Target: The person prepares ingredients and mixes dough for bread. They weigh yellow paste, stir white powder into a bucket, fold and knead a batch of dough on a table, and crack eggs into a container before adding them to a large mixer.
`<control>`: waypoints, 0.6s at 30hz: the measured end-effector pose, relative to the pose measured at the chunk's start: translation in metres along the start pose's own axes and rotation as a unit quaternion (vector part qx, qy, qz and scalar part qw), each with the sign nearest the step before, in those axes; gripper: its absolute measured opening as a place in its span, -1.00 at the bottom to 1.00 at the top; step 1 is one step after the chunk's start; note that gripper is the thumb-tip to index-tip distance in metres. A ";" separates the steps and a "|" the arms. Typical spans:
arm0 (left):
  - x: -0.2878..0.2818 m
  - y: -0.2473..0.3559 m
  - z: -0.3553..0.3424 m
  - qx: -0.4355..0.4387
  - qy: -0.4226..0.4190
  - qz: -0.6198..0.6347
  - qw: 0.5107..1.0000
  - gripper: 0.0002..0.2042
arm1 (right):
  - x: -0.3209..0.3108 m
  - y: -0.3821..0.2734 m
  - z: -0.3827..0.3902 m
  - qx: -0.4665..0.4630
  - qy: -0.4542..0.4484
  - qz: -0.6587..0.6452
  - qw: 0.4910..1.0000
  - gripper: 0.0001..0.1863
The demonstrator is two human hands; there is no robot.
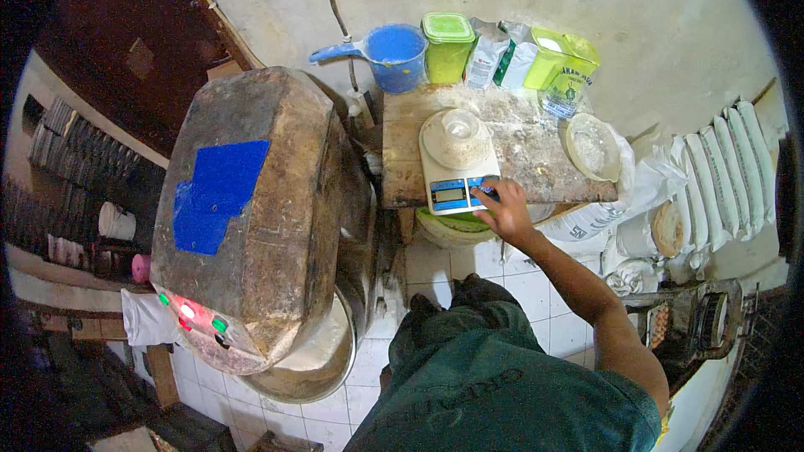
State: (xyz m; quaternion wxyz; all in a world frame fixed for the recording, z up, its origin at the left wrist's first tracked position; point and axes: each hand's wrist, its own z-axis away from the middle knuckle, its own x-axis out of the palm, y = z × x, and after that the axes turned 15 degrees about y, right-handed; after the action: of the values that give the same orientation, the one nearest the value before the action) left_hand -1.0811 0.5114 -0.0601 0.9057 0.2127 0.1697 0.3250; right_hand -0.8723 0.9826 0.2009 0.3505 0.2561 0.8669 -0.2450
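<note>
My right hand [509, 213] reaches over the front edge of a wooden table, with its fingertips on the button panel of a white digital kitchen scale [431, 172]. Its fingers are apart and hold nothing. On the scale's round pan sits a small clear cup [461, 127]; whether anything is in it I cannot tell. The scale's display lies just left of my fingers. My left hand is out of view.
A floury wooden table [536, 151] bears a blue dipper [395, 59], a green lidded tub [449, 42], several packets and a shallow round container [591, 147]. To the left stands a large mixer [251, 184] over a metal bowl [335, 360]. White sacks [712, 176] stand at right.
</note>
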 end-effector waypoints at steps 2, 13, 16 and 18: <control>0.002 0.004 0.001 0.001 -0.006 -0.006 1.000 -0.44 | 0.003 0.000 -0.006 0.017 -0.003 -0.017 1.000 -0.59; 0.018 0.023 0.003 -0.006 -0.047 -0.051 0.998 -0.33 | -0.008 -0.028 -0.007 0.072 0.080 0.046 0.993 -0.47; 0.024 0.027 0.008 -0.010 -0.046 -0.061 0.997 -0.31 | 0.001 -0.031 0.061 0.142 0.030 -0.108 0.983 -0.45; 0.034 0.028 0.010 -0.015 -0.051 -0.070 0.996 -0.29 | -0.003 -0.016 0.122 0.205 -0.106 -0.124 0.965 -0.48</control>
State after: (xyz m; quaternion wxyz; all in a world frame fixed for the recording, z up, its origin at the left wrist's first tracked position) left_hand -1.0660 0.5512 -0.0435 0.9369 0.2033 0.1326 0.2516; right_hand -0.8219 0.8966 0.1296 0.3476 0.1850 0.7810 -0.4848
